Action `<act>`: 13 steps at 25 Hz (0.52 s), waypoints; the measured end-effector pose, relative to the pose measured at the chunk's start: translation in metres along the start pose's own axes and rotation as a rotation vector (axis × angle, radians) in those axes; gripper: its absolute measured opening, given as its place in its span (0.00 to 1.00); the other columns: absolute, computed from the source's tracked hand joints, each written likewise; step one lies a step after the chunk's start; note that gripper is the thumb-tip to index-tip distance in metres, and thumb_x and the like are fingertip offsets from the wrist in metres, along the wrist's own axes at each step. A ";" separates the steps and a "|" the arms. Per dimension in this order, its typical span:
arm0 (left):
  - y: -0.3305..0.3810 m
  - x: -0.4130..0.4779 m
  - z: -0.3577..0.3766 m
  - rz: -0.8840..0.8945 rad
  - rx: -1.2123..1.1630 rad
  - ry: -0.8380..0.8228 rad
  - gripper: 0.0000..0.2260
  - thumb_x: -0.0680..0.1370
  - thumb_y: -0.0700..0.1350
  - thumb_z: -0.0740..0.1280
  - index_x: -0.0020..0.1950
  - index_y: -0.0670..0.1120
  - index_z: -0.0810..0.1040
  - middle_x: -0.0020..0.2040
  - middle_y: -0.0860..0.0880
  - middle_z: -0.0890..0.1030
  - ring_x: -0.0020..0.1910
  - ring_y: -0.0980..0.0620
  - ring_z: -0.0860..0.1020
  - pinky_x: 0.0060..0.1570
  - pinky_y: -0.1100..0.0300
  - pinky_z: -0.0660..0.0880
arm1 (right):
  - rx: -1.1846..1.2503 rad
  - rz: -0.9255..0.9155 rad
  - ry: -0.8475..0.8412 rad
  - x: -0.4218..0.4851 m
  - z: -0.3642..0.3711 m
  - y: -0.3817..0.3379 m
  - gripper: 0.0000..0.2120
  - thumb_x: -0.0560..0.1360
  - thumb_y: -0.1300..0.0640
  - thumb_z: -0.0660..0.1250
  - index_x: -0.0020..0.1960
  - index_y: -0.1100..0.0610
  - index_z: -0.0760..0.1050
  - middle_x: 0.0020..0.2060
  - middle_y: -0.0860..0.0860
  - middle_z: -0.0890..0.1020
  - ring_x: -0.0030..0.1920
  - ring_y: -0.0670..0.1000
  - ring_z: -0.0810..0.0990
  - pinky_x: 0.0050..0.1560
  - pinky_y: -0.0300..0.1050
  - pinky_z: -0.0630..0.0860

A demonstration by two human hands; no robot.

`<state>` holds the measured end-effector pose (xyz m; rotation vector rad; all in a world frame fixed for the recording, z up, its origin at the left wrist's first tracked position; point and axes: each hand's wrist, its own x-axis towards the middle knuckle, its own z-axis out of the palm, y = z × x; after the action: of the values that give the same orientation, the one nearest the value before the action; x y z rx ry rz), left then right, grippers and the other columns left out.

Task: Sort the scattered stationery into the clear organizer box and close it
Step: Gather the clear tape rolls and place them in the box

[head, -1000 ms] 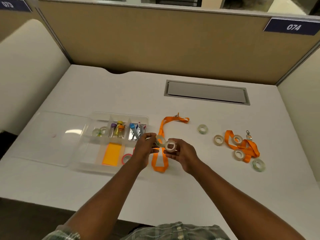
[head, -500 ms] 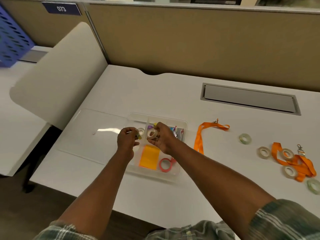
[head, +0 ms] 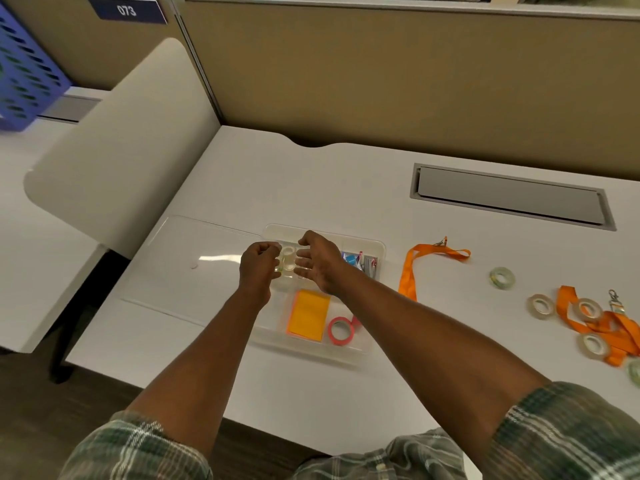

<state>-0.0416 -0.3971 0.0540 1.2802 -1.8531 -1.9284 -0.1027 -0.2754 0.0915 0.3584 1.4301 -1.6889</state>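
The clear organizer box [head: 378, 244] lies open on the white desk, its lid [head: 207, 258] flat to the left. Inside are orange sticky notes [head: 308, 318], a pink tape roll [head: 341, 330] and pens [head: 360, 263]. Over the box's back-left compartment, my left hand [head: 259, 263] is curled around a greenish tape roll [head: 279, 268]. My right hand [head: 318, 265] hovers beside it with fingers spread, and a clear tape roll [head: 288, 255] stands between the hands. Scattered to the right are an orange lanyard [head: 408, 271], a second lanyard [head: 606, 327] and several tape rolls [head: 502, 278].
A grey cable hatch [head: 509, 199] is set into the desk at the back right. A tan partition [head: 381, 81] closes the rear. A white side panel [head: 121, 143] stands left of the desk, with a blue basket [head: 20, 74] beyond it.
Both hands carried tape rolls left from the lanyard to the box. My right hand has spread its fingers and let its roll go. The view swung left.
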 end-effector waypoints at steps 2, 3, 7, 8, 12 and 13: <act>-0.001 -0.005 0.010 0.004 0.017 -0.013 0.06 0.79 0.43 0.65 0.54 0.47 0.79 0.50 0.46 0.82 0.48 0.47 0.81 0.42 0.54 0.79 | -0.063 -0.014 -0.010 -0.004 -0.014 0.002 0.07 0.77 0.54 0.61 0.48 0.57 0.75 0.50 0.56 0.80 0.49 0.56 0.80 0.51 0.50 0.79; -0.002 -0.008 0.017 0.009 0.030 -0.020 0.07 0.79 0.43 0.65 0.55 0.46 0.79 0.50 0.46 0.83 0.48 0.47 0.81 0.41 0.55 0.79 | -0.087 -0.027 -0.009 -0.007 -0.022 0.003 0.08 0.78 0.54 0.60 0.50 0.57 0.75 0.50 0.55 0.80 0.48 0.55 0.79 0.49 0.49 0.79; -0.003 -0.030 0.058 0.011 0.030 -0.092 0.05 0.77 0.41 0.65 0.50 0.47 0.80 0.46 0.46 0.83 0.43 0.49 0.81 0.39 0.56 0.78 | -0.102 -0.086 0.036 -0.024 -0.067 0.006 0.07 0.78 0.56 0.59 0.49 0.54 0.76 0.47 0.55 0.81 0.45 0.53 0.79 0.43 0.47 0.79; -0.005 -0.037 0.071 0.008 0.026 -0.118 0.05 0.76 0.40 0.65 0.49 0.46 0.80 0.45 0.46 0.83 0.41 0.49 0.81 0.37 0.56 0.78 | -0.097 -0.097 0.054 -0.031 -0.080 0.007 0.07 0.78 0.56 0.60 0.49 0.54 0.76 0.46 0.55 0.80 0.43 0.53 0.79 0.41 0.46 0.78; -0.015 -0.069 0.132 -0.006 0.044 -0.241 0.03 0.76 0.40 0.66 0.47 0.45 0.79 0.42 0.46 0.82 0.37 0.49 0.79 0.35 0.56 0.76 | -0.149 -0.164 0.138 -0.058 -0.147 0.014 0.07 0.77 0.54 0.61 0.48 0.54 0.76 0.44 0.54 0.80 0.40 0.51 0.78 0.38 0.44 0.76; -0.018 -0.078 0.148 -0.006 0.062 -0.275 0.03 0.76 0.41 0.66 0.47 0.45 0.79 0.42 0.46 0.82 0.37 0.49 0.78 0.36 0.55 0.75 | -0.186 -0.172 0.189 -0.065 -0.165 0.017 0.07 0.77 0.53 0.61 0.51 0.53 0.76 0.45 0.54 0.81 0.41 0.51 0.80 0.40 0.45 0.77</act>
<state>-0.0846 -0.2340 0.0513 1.0829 -2.0509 -2.1589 -0.1023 -0.0979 0.0758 0.3039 1.7870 -1.6744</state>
